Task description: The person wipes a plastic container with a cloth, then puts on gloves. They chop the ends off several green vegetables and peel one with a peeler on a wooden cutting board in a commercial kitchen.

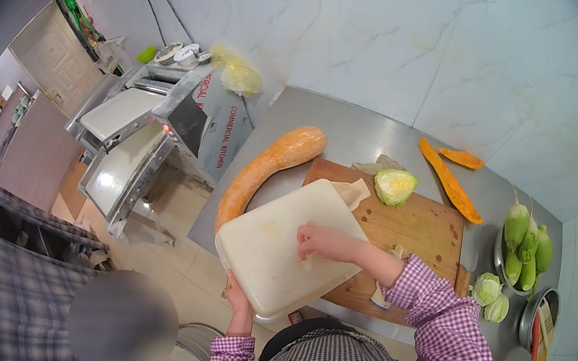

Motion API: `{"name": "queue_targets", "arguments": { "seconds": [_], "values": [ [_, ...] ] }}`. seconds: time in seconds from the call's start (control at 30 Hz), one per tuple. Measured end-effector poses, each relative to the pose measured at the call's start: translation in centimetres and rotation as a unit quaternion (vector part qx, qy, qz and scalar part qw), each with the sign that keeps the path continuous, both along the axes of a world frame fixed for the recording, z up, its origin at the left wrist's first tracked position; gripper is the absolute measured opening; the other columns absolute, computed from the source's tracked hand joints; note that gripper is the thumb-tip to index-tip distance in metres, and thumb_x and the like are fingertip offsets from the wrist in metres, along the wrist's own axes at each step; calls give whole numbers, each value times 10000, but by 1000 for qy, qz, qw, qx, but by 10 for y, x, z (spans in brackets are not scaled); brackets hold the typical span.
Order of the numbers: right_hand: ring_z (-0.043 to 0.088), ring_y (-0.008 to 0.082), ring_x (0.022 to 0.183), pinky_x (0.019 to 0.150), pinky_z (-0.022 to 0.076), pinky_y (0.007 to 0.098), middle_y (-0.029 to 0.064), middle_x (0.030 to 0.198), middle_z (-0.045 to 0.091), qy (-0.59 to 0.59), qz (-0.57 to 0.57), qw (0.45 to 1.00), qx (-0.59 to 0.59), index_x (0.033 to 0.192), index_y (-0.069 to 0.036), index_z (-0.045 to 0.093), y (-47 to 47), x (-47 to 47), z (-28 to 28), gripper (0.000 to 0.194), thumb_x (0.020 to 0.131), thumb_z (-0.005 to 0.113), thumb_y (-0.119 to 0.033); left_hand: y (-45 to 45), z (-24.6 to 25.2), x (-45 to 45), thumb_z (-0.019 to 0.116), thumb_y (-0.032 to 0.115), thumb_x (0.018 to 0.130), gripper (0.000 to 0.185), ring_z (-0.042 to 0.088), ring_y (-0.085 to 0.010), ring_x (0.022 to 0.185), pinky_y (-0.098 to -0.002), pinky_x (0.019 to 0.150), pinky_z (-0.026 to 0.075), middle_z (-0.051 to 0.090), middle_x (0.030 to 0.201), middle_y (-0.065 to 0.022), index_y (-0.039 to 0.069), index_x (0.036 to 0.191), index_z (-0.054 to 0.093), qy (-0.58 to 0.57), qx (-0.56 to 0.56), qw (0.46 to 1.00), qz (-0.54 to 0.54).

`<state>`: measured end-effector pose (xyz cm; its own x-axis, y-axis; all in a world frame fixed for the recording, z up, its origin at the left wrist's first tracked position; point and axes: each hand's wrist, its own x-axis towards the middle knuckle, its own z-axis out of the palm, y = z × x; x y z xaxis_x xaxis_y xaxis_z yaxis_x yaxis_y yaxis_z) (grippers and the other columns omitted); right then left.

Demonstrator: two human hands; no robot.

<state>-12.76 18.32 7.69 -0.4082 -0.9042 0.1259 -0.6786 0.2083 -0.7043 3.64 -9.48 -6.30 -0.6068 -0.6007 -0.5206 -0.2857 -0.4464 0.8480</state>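
A white plastic tub or lid (262, 244), rectangular, is held up over the near left corner of the wooden cutting board (406, 227). My left hand (238, 296) grips its lower left rim, with the fingers partly hidden beneath. My right hand (327, 243) rests on its flat upper face with the fingers curled; whether it pinches anything there cannot be told. A long orange squash (268, 169) lies on the steel table to the left. On the board's far edge sits a cut cabbage (394, 187), beside a pale cloth or peel (355, 192). A knife (381, 296) lies partly under my right forearm.
Pumpkin slices (450, 180) lie on the steel table (355, 120) near the wall. Green radishes (528, 247) fill a metal bowl at right, near cabbage pieces (487, 289) and another bowl (529, 320) holding tools. A dough-rolling machine (131, 138) stands left. Another person (12, 278) is at lower left.
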Motion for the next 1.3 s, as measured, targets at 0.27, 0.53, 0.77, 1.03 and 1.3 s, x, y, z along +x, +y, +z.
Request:
{"name": "queue_targets", "arguments": {
  "seconds": [0.27, 0.53, 0.77, 1.03, 1.3],
  "values": [
    [616, 288, 999, 863, 520, 373, 81, 1026, 600, -17, -293, 949, -114, 1017, -54, 726, -2, -39, -31, 132, 930, 646, 4, 0, -1, 2, 439, 467, 1122, 599, 712, -244, 1038, -357, 910, 575, 725, 1213, -136, -60, 1317, 645, 35, 2, 999, -1],
    [631, 326, 988, 845, 528, 414, 121, 1030, 606, 40, -383, 920, -73, 1014, -43, 686, -4, 46, -39, 81, 947, 646, -67, 7, 11, -1, 472, 456, 1115, 563, 723, -243, 982, -376, 841, 596, 738, 1165, -133, -40, 1293, 670, -3, -14, 1000, 22],
    [654, 322, 956, 834, 540, 408, 116, 1047, 631, -25, -373, 925, -73, 1024, -36, 691, -8, 100, -29, 101, 932, 655, -57, 5, 7, 1, 484, 445, 1112, 556, 728, -246, 960, -383, 836, 602, 741, 1157, -143, -51, 1276, 675, -2, -12, 1000, 19],
    [650, 248, 890, 812, 522, 360, 118, 958, 654, -190, -398, 881, -173, 1090, -21, 730, -21, 27, -22, 165, 952, 689, -100, 2, 0, 2, 460, 457, 1117, 593, 705, -249, 1048, -373, 903, 575, 719, 1217, -157, -73, 1309, 645, 63, 37, 997, 0],
    [609, 318, 1039, 891, 495, 420, 114, 1086, 610, -48, -373, 913, -157, 1112, -74, 746, -87, -27, -44, 228, 918, 637, -29, 4, -3, 6, 444, 476, 1121, 633, 705, -246, 1043, -366, 903, 569, 719, 1217, -151, -96, 1318, 631, 29, -13, 999, -9]
  ]
}}
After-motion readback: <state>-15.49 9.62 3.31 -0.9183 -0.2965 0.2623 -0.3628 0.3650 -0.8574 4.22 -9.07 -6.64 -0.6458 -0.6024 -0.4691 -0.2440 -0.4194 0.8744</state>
